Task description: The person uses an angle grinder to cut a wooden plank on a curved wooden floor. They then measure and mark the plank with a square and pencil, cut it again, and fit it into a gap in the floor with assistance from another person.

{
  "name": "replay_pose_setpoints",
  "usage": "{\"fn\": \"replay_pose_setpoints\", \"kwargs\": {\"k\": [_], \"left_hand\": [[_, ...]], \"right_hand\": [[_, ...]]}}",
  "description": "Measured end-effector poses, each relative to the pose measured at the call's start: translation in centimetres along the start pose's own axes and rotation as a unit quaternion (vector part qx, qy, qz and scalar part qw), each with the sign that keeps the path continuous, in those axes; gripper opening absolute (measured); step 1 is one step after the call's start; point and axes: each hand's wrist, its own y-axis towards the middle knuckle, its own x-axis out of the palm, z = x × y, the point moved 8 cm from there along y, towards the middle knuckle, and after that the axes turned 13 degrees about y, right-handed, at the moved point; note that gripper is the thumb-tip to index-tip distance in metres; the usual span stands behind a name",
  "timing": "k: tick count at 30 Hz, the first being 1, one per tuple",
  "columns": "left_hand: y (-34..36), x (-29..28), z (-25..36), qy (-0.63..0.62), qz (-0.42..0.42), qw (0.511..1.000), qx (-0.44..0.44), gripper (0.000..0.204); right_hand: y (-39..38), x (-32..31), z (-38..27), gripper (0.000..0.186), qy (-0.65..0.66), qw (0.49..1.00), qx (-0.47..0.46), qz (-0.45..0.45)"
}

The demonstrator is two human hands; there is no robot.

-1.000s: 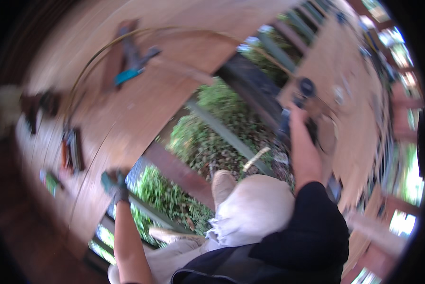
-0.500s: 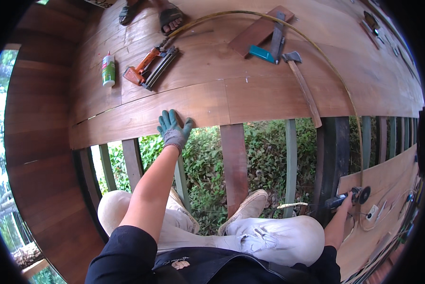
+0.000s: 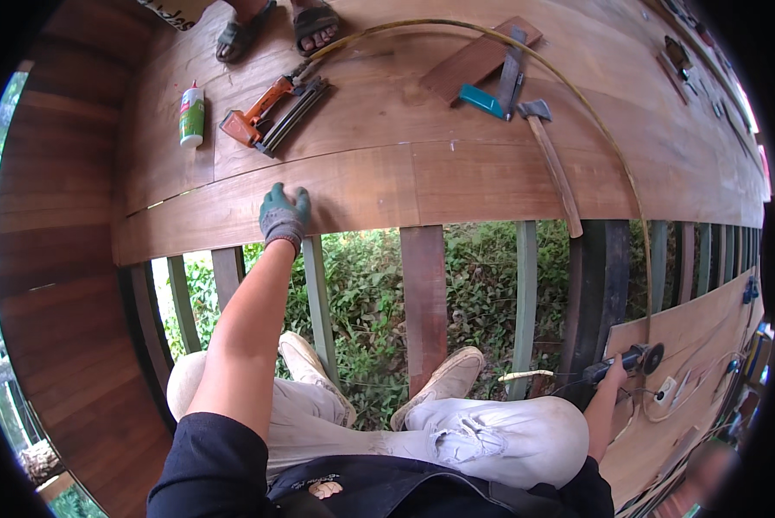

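Observation:
My left hand (image 3: 284, 216), in a grey and green work glove, rests on the edge of the front floorboard (image 3: 361, 188). Its thumb stands apart from the fingers, and it holds nothing. Down at the right, my bare right hand (image 3: 615, 373) is wrapped round an angle grinder (image 3: 636, 356) with a dark round disc. The grinder is beside a light plywood sheet (image 3: 664, 324). Beyond my left hand lies an orange nail gun (image 3: 247, 126) joined to a yellow hose (image 3: 456, 23). A white and green glue bottle (image 3: 192, 117) stands left of it.
A hatchet (image 3: 553, 164) lies with its handle past the board edge, near a teal-ended tool (image 3: 480, 100) and a loose plank (image 3: 465, 65). Open joists (image 3: 423, 302) run over greenery below my shoes. Another person's sandalled feet (image 3: 316, 28) are at the far side. A plank wall (image 3: 59, 198) rises at left.
My left hand has slid left along the board edge, its fingers less spread. My right hand keeps the grinder in nearly the same place. The view has shifted slightly.

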Motion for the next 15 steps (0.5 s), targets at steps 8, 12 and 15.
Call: {"fn": "replay_pose_setpoints", "kwargs": {"k": [8,12,15], "left_hand": [[0.7,1.4,-4.1,0.064,0.097,0.993,-0.033,0.068],[1.3,4.1,-3.0,0.060,0.002,0.995,-0.080,0.082],[1.1,4.9,-1.8,0.072,-0.010,0.993,-0.094,0.083]], "right_hand": [[-17.6,4.2,-19.2,0.079,-0.136,0.863,-0.476,0.097],[-35.7,15.9,-28.5,0.066,-0.006,0.695,-0.678,-0.239],[-48.7,22.8,-29.9,0.062,-0.041,0.547,-0.730,-0.408]]}}
